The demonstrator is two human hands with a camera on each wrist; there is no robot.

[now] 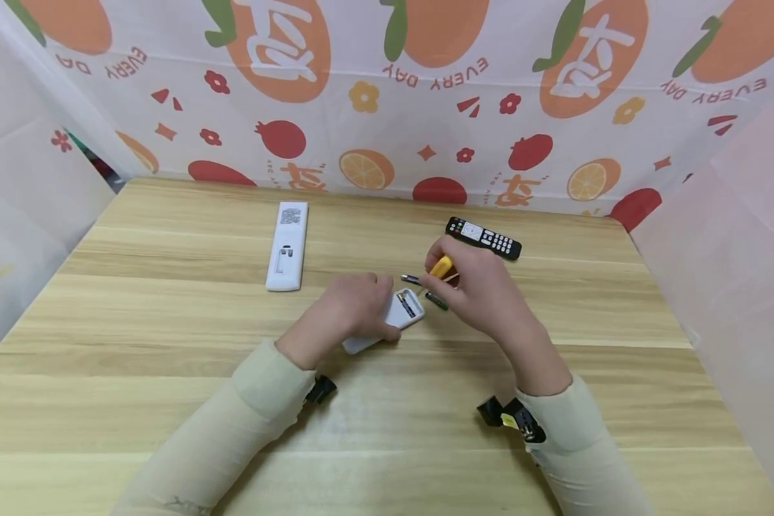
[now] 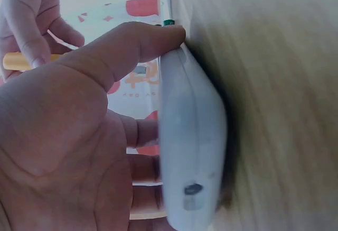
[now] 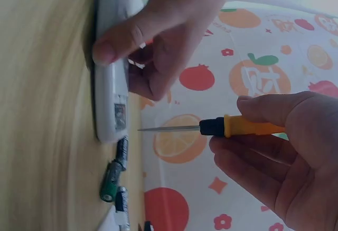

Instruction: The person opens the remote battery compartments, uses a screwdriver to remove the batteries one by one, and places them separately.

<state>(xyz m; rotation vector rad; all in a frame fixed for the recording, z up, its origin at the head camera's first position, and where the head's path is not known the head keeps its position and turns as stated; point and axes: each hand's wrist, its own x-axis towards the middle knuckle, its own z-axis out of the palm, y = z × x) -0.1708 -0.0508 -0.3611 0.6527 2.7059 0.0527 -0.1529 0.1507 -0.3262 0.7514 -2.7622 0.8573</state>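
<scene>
My left hand (image 1: 351,309) grips a white remote control (image 1: 362,344) lying face down on the table, thumb along its near edge and fingers along the far one. Its battery compartment is uncovered, with a dark battery (image 1: 405,305) inside. In my right hand (image 1: 484,290) is a screwdriver (image 3: 243,126) with a yellow handle, pinched between thumb and fingers. The thin metal shaft (image 3: 171,128) points at the compartment end of the remote, its tip a little apart from it in the right wrist view. A green battery (image 3: 111,181) and a dark battery (image 1: 410,279) lie beside that end.
Back left, a longer white remote (image 1: 287,247) lies with its back up. A black remote (image 1: 484,238) with buttons showing lies behind my right hand. A fruit-print curtain (image 1: 361,107) hangs at the far edge of the wooden table (image 1: 135,322).
</scene>
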